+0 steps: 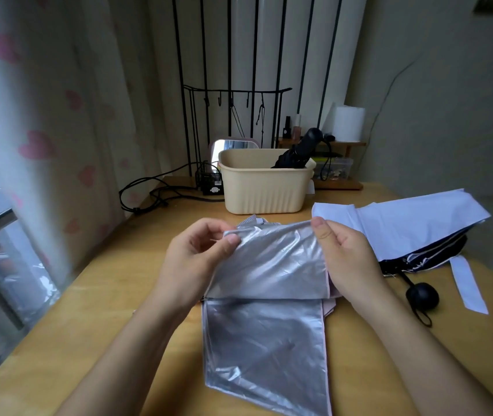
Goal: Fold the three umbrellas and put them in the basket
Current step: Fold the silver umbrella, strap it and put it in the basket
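Left hand [206, 250] and right hand [338, 253] pinching top corners of silver umbrella [269, 289], basket [264, 184] beyond

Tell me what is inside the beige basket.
A folded black umbrella leans at the right end of the basket, its handle poking above the rim. The front wall hides the basket's floor, so anything else lying there cannot be seen.

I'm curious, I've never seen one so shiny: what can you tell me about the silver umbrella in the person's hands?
The silver umbrella is a collapsed canopy of glossy, crinkled, foil-like fabric with a pale pink edge. It lies on the wooden table, its far panel lifted. The left hand and right hand pinch that panel's top corners. Its handle is hidden.
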